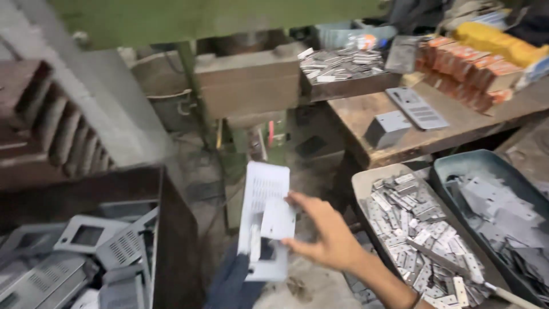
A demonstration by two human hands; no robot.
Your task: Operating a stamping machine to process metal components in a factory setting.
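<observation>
A green press machine [240,86] stands on a grimy concrete floor [200,171] beside a worn wooden bench [372,123] in dim workshop light.

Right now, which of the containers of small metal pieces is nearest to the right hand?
The beige tray of small shiny hinge-like plates, just beside the right hand. The blue-grey bin lies further right; the wooden tray sits up on the bench.

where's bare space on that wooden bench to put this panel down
The wooden bench is bare along its near edge, left of the grey metal box, and between the flat slotted plate and the orange stacks. Both trays of small metal pieces are crowded. The right hand holds the white perforated panel.
</observation>
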